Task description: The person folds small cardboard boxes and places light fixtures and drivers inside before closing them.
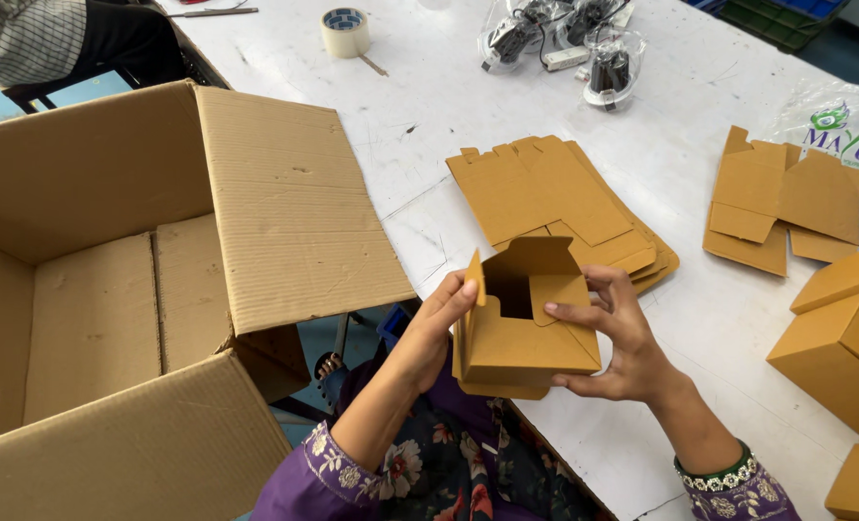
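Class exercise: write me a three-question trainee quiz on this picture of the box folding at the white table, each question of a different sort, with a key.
1. True or false: both hands hold the small brown box.
2. Which lies directly behind that box? A flat brown blanks; B tape roll; C bagged parts.
3. Fill in: the large carton left of the table stands ____.

Key
1. True: left hand, right hand.
2. A
3. open

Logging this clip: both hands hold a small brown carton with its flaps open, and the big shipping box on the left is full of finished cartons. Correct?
Not quite. The head view shows the big shipping box empty. Both the left hand and right hand do hold the small brown carton, flaps open.
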